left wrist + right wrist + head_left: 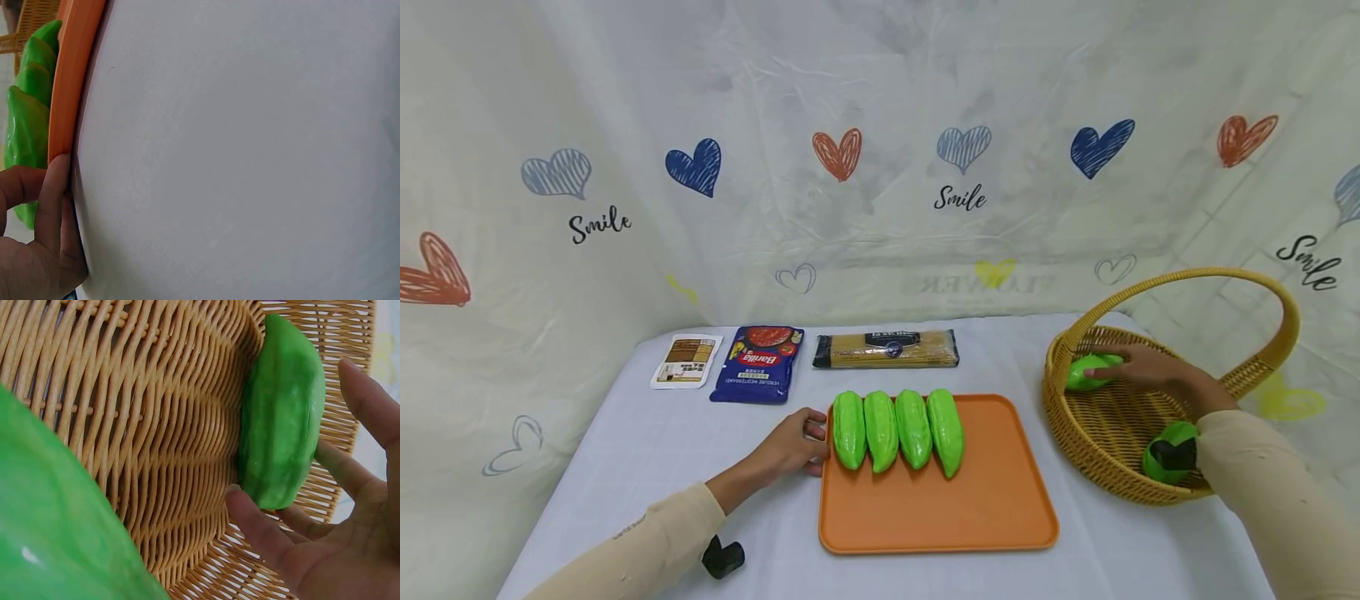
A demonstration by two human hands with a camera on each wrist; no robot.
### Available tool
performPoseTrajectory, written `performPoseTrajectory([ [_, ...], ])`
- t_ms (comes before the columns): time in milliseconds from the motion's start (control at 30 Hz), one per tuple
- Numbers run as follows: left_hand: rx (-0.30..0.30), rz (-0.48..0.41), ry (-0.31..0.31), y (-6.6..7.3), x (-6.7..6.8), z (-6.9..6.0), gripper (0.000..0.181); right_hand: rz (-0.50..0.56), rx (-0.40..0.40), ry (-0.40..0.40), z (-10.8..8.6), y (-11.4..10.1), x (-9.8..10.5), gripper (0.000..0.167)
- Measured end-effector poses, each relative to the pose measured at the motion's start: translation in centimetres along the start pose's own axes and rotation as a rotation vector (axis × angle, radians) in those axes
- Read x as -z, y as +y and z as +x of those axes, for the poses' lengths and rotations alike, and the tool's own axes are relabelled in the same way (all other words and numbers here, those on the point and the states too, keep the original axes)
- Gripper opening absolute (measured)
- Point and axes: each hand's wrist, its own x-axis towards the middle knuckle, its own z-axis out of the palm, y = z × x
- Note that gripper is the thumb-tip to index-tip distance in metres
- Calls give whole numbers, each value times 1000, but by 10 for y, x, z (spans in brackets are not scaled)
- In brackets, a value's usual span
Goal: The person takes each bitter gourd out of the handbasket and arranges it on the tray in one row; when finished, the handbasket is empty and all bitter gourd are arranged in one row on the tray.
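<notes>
Several glossy green ridged gourds (pixel 882 429) lie side by side along the back left of an orange tray (pixel 992 508). My left hand (pixel 792 443) is at the tray's left edge; in the left wrist view its fingers (pixel 52 206) pinch the rim. My right hand (pixel 1157 375) reaches into a wicker basket (pixel 1097 454). There a green gourd (pixel 284 415) leans against the wall, with the right hand's spread fingers (pixel 259 525) around its lower end and side. Another green gourd (pixel 1161 467) lies nearer the front of the basket, partly hidden by the right wrist strap.
Behind the tray lies a pack of spaghetti (pixel 886 350). To its left are a blue Barilla pouch (pixel 758 367) and a small white-and-brown packet (pixel 687 362). The basket's tall handle (pixel 1195 275) arches over the right forearm. A heart-printed curtain (pixel 880 233) hangs behind the table.
</notes>
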Motion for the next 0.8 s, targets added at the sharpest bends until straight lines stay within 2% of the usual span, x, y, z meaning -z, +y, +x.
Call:
performPoseTrajectory([
  [300,5,7,-4,-1,1,1,57,32,36,35,4,2,-3,70],
  [400,4,6,-5,-1,1,2,57,3,58,59,5,2,-4,68],
  [567,3,0,-2,-1,1,1,58,-35,103,80,4,1,-5,81],
  [800,7,5,-2,-1,1,1,57,-62,47,58,2,0,-5,99],
])
